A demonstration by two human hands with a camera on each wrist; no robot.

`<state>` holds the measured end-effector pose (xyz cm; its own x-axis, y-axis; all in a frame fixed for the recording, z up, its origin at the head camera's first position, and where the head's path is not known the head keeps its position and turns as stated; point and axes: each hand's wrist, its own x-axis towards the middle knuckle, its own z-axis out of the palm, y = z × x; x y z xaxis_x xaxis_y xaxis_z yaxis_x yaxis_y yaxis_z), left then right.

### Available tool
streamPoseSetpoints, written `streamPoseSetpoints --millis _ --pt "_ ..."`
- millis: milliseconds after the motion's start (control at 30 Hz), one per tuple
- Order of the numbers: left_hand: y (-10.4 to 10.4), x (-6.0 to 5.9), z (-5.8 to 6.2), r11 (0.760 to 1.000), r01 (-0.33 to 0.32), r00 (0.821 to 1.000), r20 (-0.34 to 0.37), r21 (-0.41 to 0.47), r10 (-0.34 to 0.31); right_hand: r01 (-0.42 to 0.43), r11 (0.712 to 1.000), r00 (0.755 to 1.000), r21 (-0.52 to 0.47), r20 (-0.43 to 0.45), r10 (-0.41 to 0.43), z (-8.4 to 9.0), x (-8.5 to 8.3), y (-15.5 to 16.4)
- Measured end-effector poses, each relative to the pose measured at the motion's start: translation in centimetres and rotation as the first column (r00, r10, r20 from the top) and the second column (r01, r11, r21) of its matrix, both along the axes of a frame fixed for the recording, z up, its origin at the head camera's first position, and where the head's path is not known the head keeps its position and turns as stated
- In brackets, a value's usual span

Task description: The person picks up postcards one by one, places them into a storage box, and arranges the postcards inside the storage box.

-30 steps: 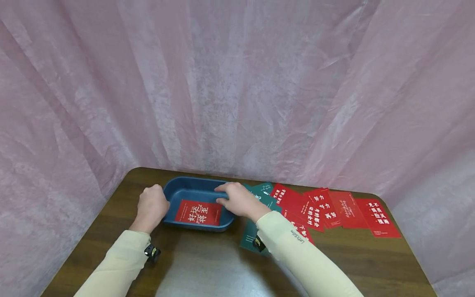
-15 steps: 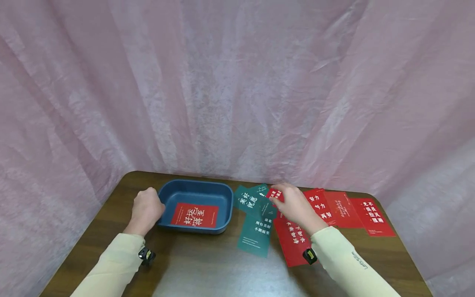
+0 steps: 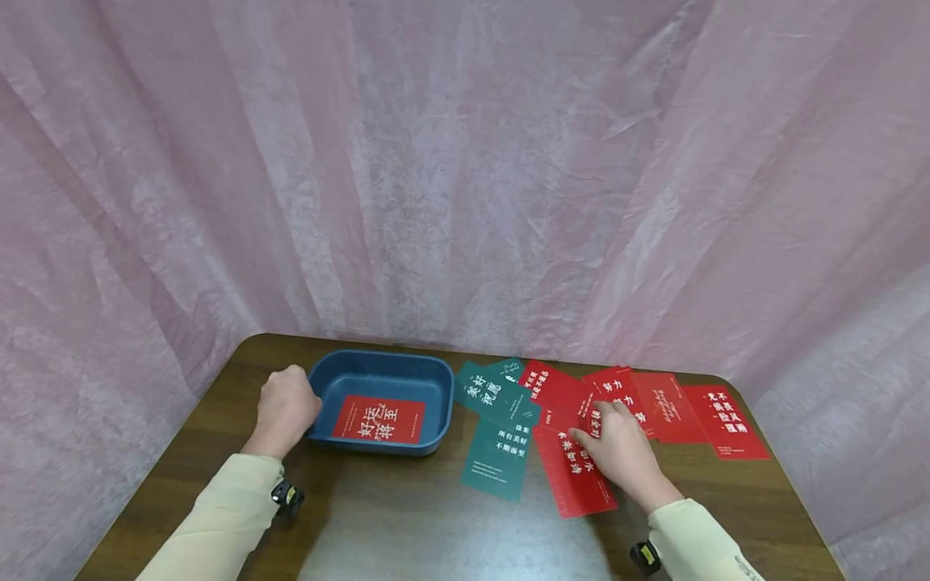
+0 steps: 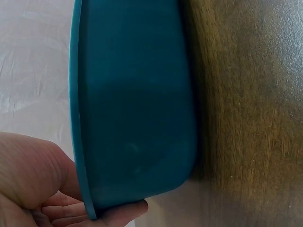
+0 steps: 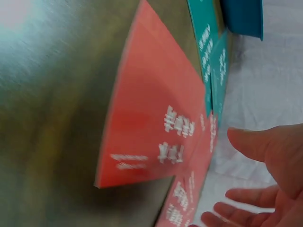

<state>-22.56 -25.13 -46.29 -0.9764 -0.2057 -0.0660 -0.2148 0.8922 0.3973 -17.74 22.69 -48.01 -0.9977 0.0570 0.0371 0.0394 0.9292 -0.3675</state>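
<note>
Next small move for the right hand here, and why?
Probably pinch the red card under the right hand and lift it toward the blue tray. The hand is spread open over it, while the left hand grips the tray's rim.

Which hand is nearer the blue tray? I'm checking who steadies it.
Left. The left hand grips the blue tray at its left rim; the right hand rests on red cards off to its right.

The dark brown wooden table (image 3: 407,516) has a smooth top with a soft shine. The blue plastic tray (image 3: 378,373) looks smooth and matt. The red paper cards (image 3: 581,476) and green paper cards (image 3: 497,460) look thin, flat and smooth. The pink cloth curtain (image 3: 465,161) behind looks thin, wrinkled and a little fuzzy.
</note>
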Motion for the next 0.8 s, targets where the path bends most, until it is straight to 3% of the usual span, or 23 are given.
streamPoseSetpoints --millis 300,600,800 --pt "-0.1 0.0 -0.3 1.000 0.002 1.000 0.006 -0.004 -0.002 0.086 0.995 0.988 0.053 0.124 -0.092 -1.6 1.4 -0.1" --pt "0.1 0.1 0.0 1.000 -0.001 1.000 0.018 -0.002 0.001 0.097 0.981 0.968 0.170 0.211 -0.132 -1.8 1.9 -0.8" --pt "0.1 0.0 0.0 1.000 -0.001 1.000 0.011 -0.009 0.001 0.095 0.982 0.965 0.161 0.228 -0.131 -1.7 1.9 -1.2"
